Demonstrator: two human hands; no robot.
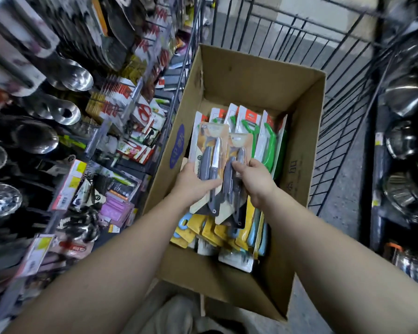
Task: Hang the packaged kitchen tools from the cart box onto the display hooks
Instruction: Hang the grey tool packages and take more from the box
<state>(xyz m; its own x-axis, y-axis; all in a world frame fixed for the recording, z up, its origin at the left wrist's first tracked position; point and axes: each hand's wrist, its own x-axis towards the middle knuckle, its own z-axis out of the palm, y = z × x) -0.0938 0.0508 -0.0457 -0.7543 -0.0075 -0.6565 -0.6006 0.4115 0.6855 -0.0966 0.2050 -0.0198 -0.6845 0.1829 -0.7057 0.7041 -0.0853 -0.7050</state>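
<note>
Head view: the cardboard cart box [307, 131] stands open inside a black wire cart [343, 68], and both hands work above its middle. The left hand [193, 182] grips a carded knife pack [211, 150] by its lower half, fingers curled round the card edge and thumb across the blister. The right hand [253, 179] pinches a second knife pack [237, 165] just beside the first, fingertips over the grey handle. Both packs run lengthwise away from the person, hang-hole ends at the far side, beyond each grip. The cards are stiff printed board under glossy clear plastic; the knives show grey handles and bright blades. Further stock lies in the box: green-handled peeler packs [268, 141] at the far side of the hands, yellow-carded packs [203, 232] at the near side. The display hooks [130, 97], crowded with carded goods, stand to the left of the box, so the left hand is the nearer. Judgement: each pack must swing left with its hole end leading to meet a hook. The hang holes themselves are too blurred to make out.
</note>
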